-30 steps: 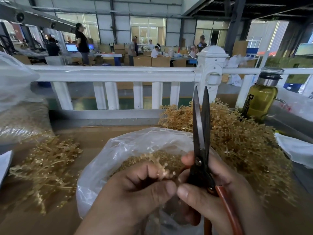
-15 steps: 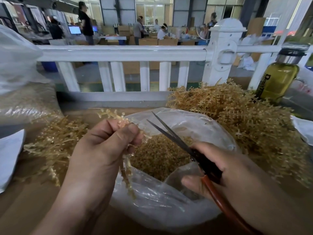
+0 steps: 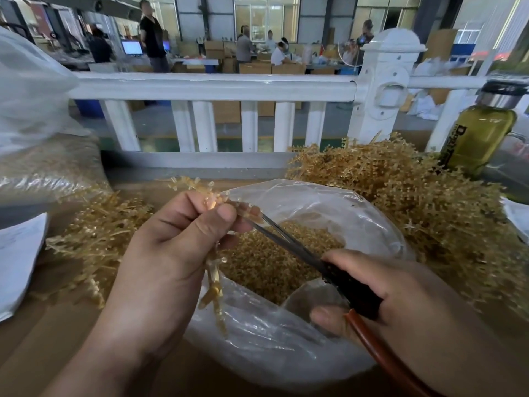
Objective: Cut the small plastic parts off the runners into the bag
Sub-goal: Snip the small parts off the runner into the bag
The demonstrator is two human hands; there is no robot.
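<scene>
My left hand (image 3: pixel 169 253) pinches a translucent yellow runner (image 3: pixel 213 285) between thumb and fingers, over the near left rim of a clear plastic bag (image 3: pixel 286 345). The runner's upper end carries small parts; its lower end hangs below my palm. My right hand (image 3: pixel 400 305) grips scissors (image 3: pixel 292 245) with black and orange handles. Their blade tips meet the runner's parts just right of my left thumb. Loose cut parts (image 3: pixel 274 262) fill the bag's bottom.
A big heap of uncut runners (image 3: pixel 415 204) lies right of the bag, a smaller heap (image 3: pixel 97 236) left. A filled plastic bag (image 3: pixel 43 164) sits far left, white paper (image 3: pixel 17 259) at the left edge. An olive bottle (image 3: pixel 481 133) stands by the white fence (image 3: pixel 211 87).
The scissors swung from upright down toward the left, and their blades closed onto the runner's tip. My left hand lifted the runner up and left over the bag.
</scene>
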